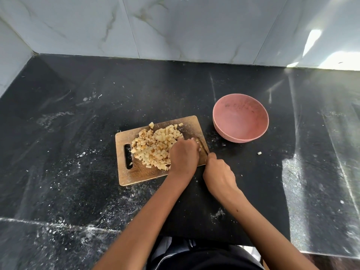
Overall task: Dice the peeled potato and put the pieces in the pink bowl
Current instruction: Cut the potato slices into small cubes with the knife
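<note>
Dark counter [78, 133]; right hand [219, 173] grip around knife [203, 146].

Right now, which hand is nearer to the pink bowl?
Right. The right hand is just below-left of the pink bowl, off the board's corner; the left hand lies farther left, over the diced potato.

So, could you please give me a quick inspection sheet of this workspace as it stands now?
Surface: black countertop, dusted with white specks.
Job's things: diced potato heaped on wooden cutting board; pink bowl right of the board, no pieces inside.
Clutter: one stray potato bit on the counter.
Hands: left hand on the board beside the pile; right hand grips a knife.
Cables: nothing seen.
Surroundings: marble wall tiles.
</note>
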`<state>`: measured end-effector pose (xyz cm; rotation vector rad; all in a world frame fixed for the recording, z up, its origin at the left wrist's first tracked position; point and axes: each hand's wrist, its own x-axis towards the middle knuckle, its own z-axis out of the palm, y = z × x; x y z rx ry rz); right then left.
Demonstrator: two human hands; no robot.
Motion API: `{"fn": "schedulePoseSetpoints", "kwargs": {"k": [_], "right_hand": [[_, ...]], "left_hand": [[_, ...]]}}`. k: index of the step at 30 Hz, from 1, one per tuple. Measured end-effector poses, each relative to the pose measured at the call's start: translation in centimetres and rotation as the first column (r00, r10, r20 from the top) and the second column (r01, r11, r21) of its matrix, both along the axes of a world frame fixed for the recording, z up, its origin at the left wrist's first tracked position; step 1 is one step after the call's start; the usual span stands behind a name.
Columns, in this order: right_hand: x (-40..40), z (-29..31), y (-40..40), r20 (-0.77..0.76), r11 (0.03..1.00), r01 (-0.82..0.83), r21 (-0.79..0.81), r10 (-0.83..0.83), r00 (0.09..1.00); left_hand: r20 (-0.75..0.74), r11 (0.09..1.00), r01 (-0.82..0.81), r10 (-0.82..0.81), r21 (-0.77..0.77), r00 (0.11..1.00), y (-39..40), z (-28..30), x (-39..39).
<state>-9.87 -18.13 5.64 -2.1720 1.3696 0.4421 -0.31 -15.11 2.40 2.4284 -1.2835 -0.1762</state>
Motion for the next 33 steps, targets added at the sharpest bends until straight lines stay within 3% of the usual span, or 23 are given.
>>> {"fn": "schedulePoseSetpoints", "kwargs": {"k": [8, 12, 14, 20, 29, 33], "right_hand": [[-3.2, -0.1, 1.2, 0.007, 1.0, -0.017, 0.019, 0.016, 1.0], [-3.5, 0.8, 0.9, 0.134, 1.0, 0.011, 0.029, -0.015, 0.991], [-2.8, 0.9, 0.4, 0.156, 0.999, 0.028, 0.025, -0.032, 0.987], [-0.3, 0.5, -0.7, 0.126, 1.0, 0.009, 0.028, -0.012, 0.992], [1.4, 0.4, -0.8, 0.017, 0.999, -0.042, 0.015, 0.041, 0.999], [-0.5, -0.1, 0.4, -0.048, 0.999, -0.042, 0.013, 0.043, 0.998]], "left_hand": [[0.087, 0.997, 0.054, -0.05, -0.051, 0.995, 0.3, 0.2, -0.2], [0.095, 0.966, 0.207, -0.223, 0.154, 0.97, 1.1, -0.2, 0.3], [0.132, 0.965, 0.19, -0.214, 0.179, 0.968, 1.4, -0.5, 0.5], [0.206, 0.992, 0.115, -0.103, -0.049, 0.973, 1.7, -0.5, 0.0], [0.098, 0.998, 0.063, -0.061, -0.021, 0.993, 1.4, -1.2, 0.7], [0.147, 0.989, 0.073, -0.054, -0.129, 0.988, 1.2, -0.5, 0.3]]}}
